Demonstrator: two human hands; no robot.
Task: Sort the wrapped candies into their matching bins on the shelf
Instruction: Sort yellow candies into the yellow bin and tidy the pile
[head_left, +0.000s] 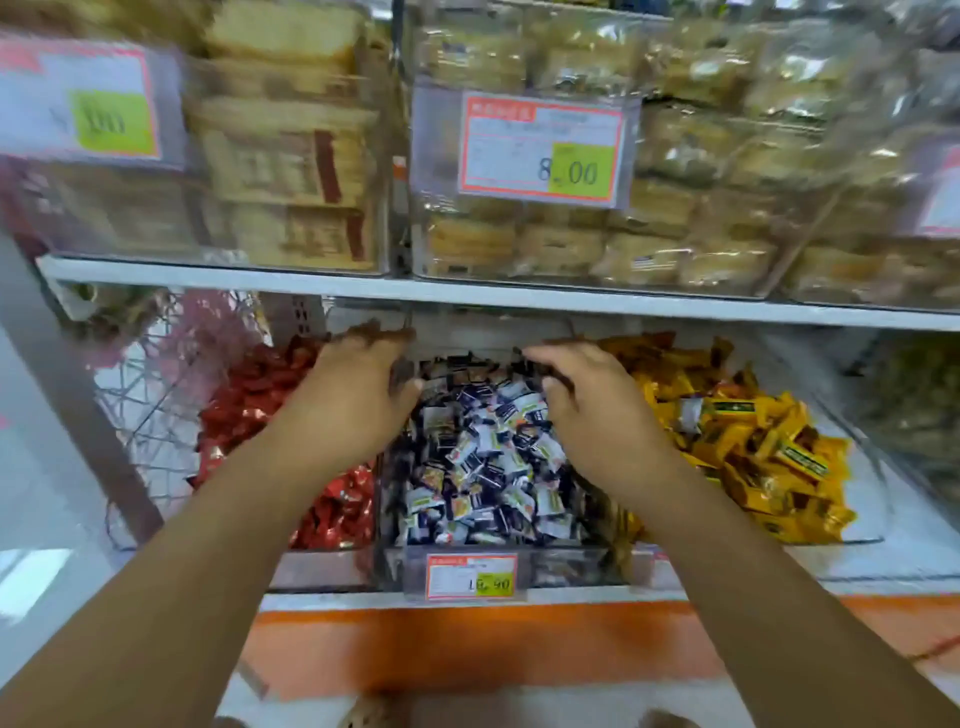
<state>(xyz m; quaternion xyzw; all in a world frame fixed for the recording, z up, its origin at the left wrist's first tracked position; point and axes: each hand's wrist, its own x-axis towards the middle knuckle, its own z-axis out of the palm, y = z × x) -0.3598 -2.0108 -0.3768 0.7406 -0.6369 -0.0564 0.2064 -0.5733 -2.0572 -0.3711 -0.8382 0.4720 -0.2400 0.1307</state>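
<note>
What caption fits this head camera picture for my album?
The left hand and right hand reach over the middle bin of blue-and-white candies, flanked by red candies and yellow candies.

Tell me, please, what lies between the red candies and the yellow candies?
In the head view, a clear bin of blue-and-white candies sits between them, with the left hand and right hand over its far end.

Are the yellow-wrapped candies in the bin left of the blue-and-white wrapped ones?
No, the yellow-wrapped candies lie right of the blue-and-white wrapped candies; red-wrapped candies lie left.
</note>
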